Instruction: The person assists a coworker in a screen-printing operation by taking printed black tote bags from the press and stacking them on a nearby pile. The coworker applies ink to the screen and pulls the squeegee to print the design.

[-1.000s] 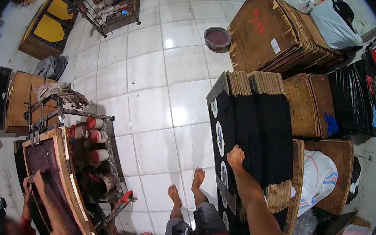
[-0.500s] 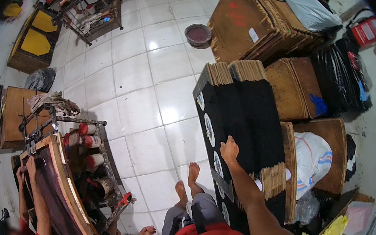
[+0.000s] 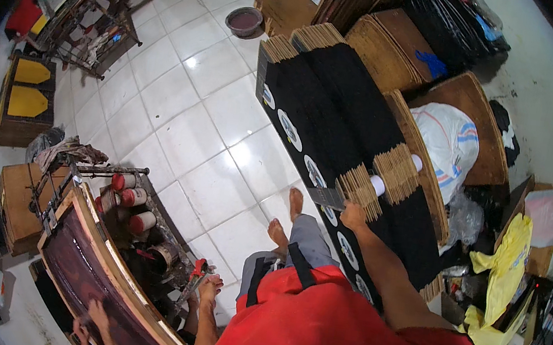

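A long row of upright boards covered in black fabric (image 3: 342,97) stands to my right, with round white prints (image 3: 289,130) along its near side. My right hand (image 3: 354,215) is at this row, its fingers closed at the end of a dark grey board (image 3: 326,197) that juts out. Bare brown board edges (image 3: 361,189) show just beyond the hand. My left hand (image 3: 211,288) hangs low on my left, fingers curled with nothing visible in them. Nearest to it is a red clamp-like part (image 3: 199,268) on a cart.
Left, a wooden-framed printing screen (image 3: 80,258) lies on a metal cart holding red-and-white tubs (image 3: 141,222); another person's hands (image 3: 97,316) work over it. A dark basin (image 3: 244,22) sits on the tiled floor. White sack (image 3: 444,142) and yellow cloth (image 3: 512,266) are at right.
The view has shifted forward and turned. My right hand has moved nearer along the row to the grey board. My left hand has come up beside the cart. The other person's hands have moved nearer.
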Demonstrator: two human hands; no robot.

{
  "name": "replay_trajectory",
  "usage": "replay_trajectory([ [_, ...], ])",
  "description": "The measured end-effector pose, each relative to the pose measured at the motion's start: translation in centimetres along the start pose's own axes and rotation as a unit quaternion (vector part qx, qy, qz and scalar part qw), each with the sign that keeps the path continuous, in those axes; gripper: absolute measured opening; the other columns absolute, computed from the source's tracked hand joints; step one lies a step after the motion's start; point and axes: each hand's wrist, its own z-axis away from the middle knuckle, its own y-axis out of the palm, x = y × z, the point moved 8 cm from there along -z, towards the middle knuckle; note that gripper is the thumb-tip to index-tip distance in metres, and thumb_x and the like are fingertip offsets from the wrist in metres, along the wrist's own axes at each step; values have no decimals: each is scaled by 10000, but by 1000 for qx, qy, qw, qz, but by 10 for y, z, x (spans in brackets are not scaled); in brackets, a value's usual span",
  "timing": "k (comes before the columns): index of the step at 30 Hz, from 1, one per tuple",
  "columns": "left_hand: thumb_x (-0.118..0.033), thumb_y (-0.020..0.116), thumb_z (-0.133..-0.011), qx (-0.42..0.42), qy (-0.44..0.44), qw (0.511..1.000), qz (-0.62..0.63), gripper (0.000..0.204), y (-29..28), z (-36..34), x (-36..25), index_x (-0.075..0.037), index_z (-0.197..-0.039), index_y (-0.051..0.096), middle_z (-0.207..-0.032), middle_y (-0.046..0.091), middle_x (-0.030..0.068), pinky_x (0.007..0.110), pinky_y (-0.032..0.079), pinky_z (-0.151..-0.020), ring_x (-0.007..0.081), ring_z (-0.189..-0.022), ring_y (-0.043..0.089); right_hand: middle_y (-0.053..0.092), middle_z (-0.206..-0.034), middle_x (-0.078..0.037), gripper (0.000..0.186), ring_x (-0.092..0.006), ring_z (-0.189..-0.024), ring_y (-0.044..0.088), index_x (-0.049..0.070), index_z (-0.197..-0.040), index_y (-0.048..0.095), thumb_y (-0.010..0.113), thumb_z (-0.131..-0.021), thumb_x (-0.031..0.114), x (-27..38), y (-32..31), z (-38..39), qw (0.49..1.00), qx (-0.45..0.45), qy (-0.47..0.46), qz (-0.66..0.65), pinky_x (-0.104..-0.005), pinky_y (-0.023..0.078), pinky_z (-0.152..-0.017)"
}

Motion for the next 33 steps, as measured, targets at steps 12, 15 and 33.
replay_trajectory([
  [12,-300,621,-788,8,5,1000,-8,270,-36,-10,12,-91,-953,579,-856,633,55,328,426,-693,178,-780,602,411,-1272,-200,448,-344,-1156,437,10,-1143,510,558,-708,105,-17,40,10,996,74,47,4,-387,399,-938],
  [15,-277,623,-784,-4,28,1000,5,233,-40,-15,2,-99,-930,588,-828,633,40,309,421,-675,166,-768,603,396,-1281,-203,448,-336,-1157,441,3,-1141,508,578,-716,124,-18,39,12,995,85,56,-10,-384,399,-939],
  [33,-277,554,-840,63,-13,988,-143,226,-34,-14,86,-90,-959,598,-820,639,40,329,444,-614,171,-697,605,351,-1321,-220,514,-359,-1186,404,30,-1190,492,591,-711,189,11,63,84,988,81,53,-123,-396,389,-951],
])
